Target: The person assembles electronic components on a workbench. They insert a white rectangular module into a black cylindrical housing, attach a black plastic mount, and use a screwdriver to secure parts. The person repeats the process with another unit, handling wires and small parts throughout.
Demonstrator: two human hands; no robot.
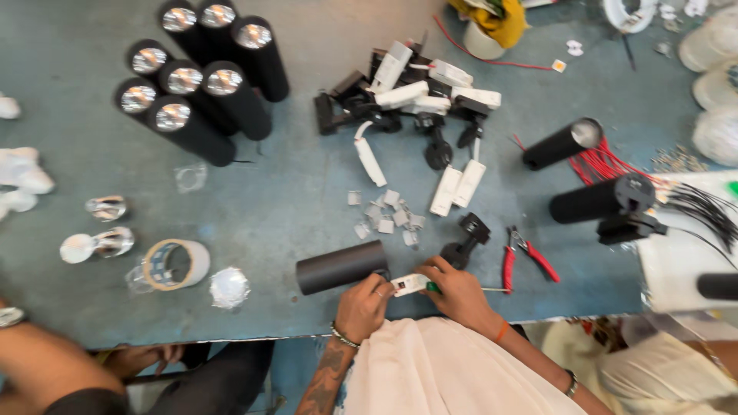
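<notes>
At the lower centre of the frame our left hand (361, 306) pinches one end of a small white plastic block (408, 284), touching the open end of a matte black cylinder (342, 266) lying on its side, while our right hand (460, 290) closes around a green-handled screwdriver (461, 289) at the block's other end. Just right lie red-handled pliers (524, 257) near the table (292, 207) edge. Above, small grey squares (388, 215) scatter before open worn blue surface, then a jumbled heap of white and black parts (415, 96).
</notes>
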